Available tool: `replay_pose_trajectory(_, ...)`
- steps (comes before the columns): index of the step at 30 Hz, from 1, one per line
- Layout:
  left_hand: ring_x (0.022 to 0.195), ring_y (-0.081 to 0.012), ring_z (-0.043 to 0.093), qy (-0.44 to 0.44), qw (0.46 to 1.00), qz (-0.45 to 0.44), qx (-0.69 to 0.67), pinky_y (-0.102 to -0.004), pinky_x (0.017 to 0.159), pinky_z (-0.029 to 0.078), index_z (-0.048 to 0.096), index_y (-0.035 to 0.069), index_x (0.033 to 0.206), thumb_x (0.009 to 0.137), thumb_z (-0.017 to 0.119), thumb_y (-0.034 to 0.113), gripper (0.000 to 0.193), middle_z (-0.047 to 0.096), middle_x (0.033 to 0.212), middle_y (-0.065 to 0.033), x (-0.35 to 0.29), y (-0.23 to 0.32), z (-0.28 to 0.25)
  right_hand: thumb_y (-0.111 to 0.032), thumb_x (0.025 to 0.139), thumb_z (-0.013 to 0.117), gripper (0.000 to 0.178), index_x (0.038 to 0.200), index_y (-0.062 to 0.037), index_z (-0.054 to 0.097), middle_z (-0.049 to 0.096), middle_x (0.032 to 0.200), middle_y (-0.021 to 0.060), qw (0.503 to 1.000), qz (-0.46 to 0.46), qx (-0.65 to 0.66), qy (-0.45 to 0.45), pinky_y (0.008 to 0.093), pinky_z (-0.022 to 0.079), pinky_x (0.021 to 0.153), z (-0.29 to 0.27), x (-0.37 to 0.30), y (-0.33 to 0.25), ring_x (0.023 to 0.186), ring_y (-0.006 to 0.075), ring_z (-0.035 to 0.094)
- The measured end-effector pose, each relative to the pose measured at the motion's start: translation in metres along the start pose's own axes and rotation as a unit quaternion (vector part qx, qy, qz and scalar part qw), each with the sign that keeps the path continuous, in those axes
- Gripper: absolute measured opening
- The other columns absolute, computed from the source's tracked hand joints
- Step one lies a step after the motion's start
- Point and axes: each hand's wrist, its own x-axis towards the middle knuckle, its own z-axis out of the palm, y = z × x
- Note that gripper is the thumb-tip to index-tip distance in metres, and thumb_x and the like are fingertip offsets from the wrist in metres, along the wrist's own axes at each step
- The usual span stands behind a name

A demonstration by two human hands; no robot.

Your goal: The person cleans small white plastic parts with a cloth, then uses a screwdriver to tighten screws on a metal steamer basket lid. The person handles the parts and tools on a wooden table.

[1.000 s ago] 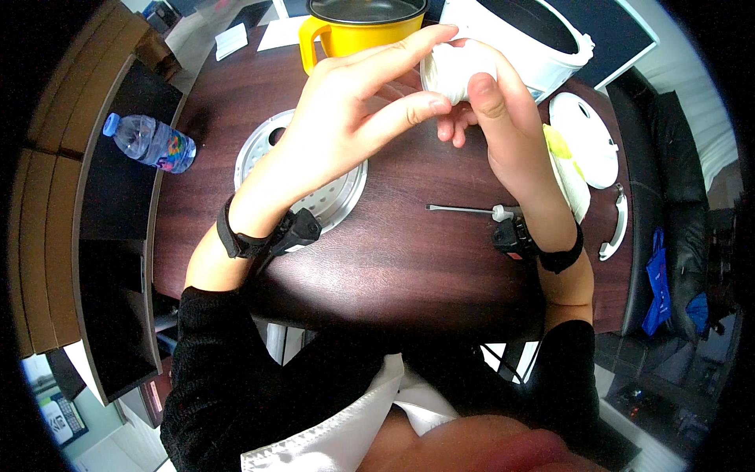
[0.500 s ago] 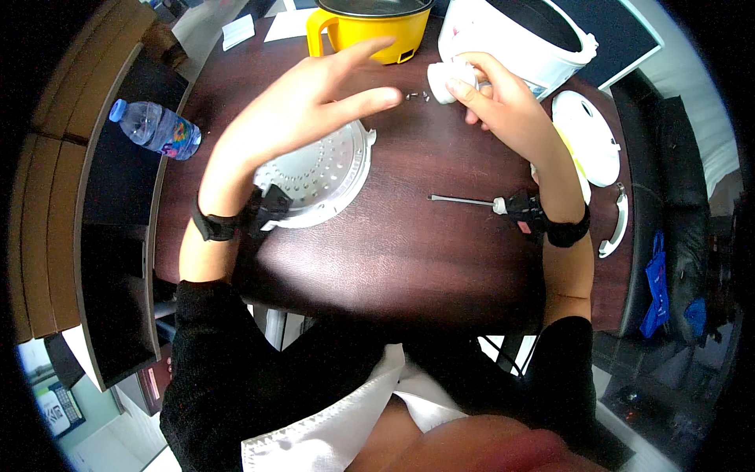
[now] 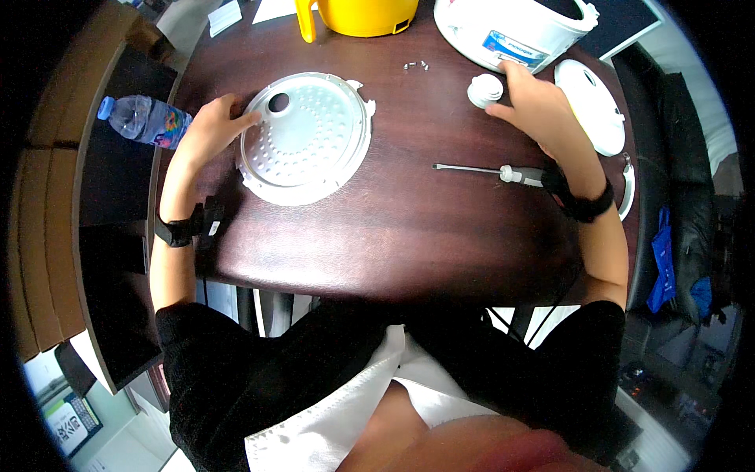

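- Both hands have dropped onto the bench since the earlier frames; the small white cap that was held up near the white cooker is now set down, and the round metal plate lies flat instead of tipped up.
- left hand (image 3: 211, 126) rests at the left edge of the perforated metal plate (image 3: 305, 138), fingers (image 3: 240, 119) loosely curled and touching the rim, not gripping it.
- right hand (image 3: 535, 102) sits far right, fingers spread and relaxed, fingertips just beside the small white cap (image 3: 484, 90), which stands on the bench (image 3: 409, 228) right in front of the white cooker body (image 3: 515, 27).
- screwdriver (image 3: 487, 171) lies flat near the right wrist, tip pointing left, nobody holding it.
- two tiny screws (image 3: 415, 66) lie at the far side, between the yellow pot (image 3: 358, 16) and the cooker.
- white lid (image 3: 591, 106) lies off to the right, and a water bottle (image 3: 141, 119) lies on its side left of the bench.
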Motion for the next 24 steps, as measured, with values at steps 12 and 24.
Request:
replay_pose_trajectory(12,0.071,-0.0282,0.065,0.036,0.994,0.1,-0.003,-0.0372,0.065,0.049,0.062,-0.003,0.088,0.085,0.064,0.021,0.024,0.065,0.08,-0.0186,0.022,-0.024,0.016,-0.019,0.079,0.069,0.028,0.097,-0.004,0.053,0.056,0.093,0.0129,0.96,-0.038,0.174,-0.216,0.0411,0.045,0.077,-0.019,-0.079,-0.003,0.088,0.0343,0.056)
replay_pose_trajectory(24,0.075,-0.024,0.063,0.162,0.972,0.149,-0.085,-0.0338,0.068,0.052,0.057,-0.002,0.095,0.087,0.063,0.017,0.021,0.062,0.088,-0.0138,-0.01,0.012,-0.004,-0.019,0.092,0.058,0.021,0.103,-0.0008,0.054,0.054,0.08,0.0063,0.847,0.129,0.478,-0.191,0.0257,0.044,0.062,-0.024,-0.079,-0.017,0.065,0.0127,0.055)
